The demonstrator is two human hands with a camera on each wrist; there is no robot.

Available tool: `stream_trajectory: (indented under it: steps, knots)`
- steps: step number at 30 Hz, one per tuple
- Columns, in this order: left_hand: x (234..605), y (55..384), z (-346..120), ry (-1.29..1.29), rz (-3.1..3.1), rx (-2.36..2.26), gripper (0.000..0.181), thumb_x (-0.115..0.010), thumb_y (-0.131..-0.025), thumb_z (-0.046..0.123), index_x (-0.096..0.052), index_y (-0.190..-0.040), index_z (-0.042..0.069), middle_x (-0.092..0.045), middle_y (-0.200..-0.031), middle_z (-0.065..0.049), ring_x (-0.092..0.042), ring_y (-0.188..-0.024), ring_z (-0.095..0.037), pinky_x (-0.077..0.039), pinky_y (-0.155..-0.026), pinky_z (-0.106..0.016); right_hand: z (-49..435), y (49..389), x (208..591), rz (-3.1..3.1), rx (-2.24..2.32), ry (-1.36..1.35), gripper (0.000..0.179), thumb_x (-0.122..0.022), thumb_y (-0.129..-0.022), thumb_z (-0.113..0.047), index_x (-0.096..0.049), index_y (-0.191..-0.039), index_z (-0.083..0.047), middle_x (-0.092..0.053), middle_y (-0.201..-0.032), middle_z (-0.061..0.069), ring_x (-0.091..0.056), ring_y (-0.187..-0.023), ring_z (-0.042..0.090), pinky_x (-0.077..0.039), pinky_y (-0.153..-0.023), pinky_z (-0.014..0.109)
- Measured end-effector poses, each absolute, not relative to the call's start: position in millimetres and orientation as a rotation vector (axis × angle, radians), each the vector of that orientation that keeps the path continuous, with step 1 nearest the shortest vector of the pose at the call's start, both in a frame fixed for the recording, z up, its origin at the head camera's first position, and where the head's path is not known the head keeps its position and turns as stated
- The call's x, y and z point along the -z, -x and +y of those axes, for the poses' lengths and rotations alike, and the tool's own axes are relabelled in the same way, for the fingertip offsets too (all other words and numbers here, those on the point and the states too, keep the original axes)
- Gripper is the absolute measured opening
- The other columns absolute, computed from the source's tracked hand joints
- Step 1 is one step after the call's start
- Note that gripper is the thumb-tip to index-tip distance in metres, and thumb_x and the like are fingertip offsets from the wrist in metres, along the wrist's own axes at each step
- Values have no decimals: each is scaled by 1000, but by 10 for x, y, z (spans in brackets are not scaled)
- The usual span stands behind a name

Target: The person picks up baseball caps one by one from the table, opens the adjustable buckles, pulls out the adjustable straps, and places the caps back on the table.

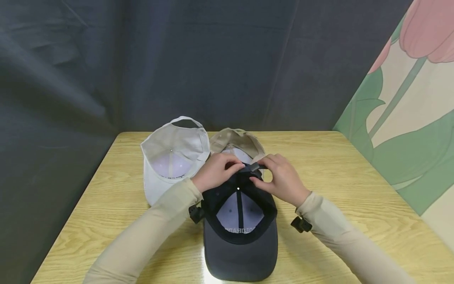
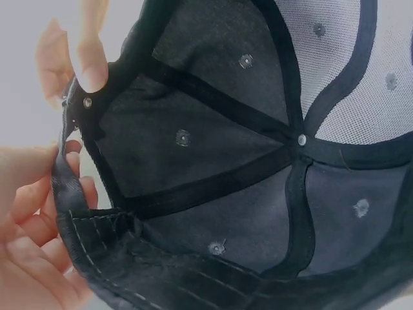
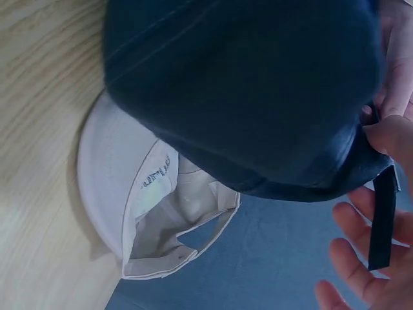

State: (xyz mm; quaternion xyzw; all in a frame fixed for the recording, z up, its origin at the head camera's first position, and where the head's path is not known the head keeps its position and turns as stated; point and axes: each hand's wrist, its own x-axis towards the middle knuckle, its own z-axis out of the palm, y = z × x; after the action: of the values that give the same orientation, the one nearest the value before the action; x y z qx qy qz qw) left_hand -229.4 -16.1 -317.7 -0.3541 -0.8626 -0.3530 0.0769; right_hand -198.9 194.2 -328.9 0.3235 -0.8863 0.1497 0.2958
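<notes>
A black cap point(image 1: 241, 256) lies with its inside up and its brim toward me, light lettering showing on the inner front panel. At its back, my left hand point(image 1: 218, 170) pinches the adjusting strap point(image 2: 68, 184) between thumb and fingers. My right hand point(image 1: 283, 179) grips the cap's back edge beside the buckle point(image 1: 254, 166), thumb on the inner side and fingers behind. The loose strap end point(image 3: 384, 223) hangs across the right fingers in the right wrist view. Both hands are close together over the back opening.
A white cap point(image 1: 154, 191) rests at the left, its inside facing me. Behind the black cap stands a beige cap point(image 1: 253, 144), partly covered by the hands. The wooden table point(image 1: 337, 165) ends at a dark cloth backdrop point(image 1: 220, 63); a flower-painted wall point(image 1: 408, 150) rises at right.
</notes>
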Motion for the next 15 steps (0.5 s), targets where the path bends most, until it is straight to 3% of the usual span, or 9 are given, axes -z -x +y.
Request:
stream_trajectory:
  steps: [10,15]
  knots:
    - [3162,2283,-146,1030,-2601,1083,16,-62,-90,21,-72,-89,9,-70,-82,-3,-57,-72,-12,-44,-67,-20,1895,1956,3178,-2538,-411,-760,20,-73,-75,-24,-63,-85,-11,-61,-70,-3,-49,-64,13,-42,-71,40]
    - [3152,2278,-152,1016,-2602,1079,17,-61,-90,22,-72,-91,9,-69,-83,-3,-56,-72,-12,-44,-67,-20,1880,1941,3160,-2592,-450,-726,19,-70,-74,-16,-62,-89,-8,-60,-65,-5,-48,-61,11,-42,-80,44]
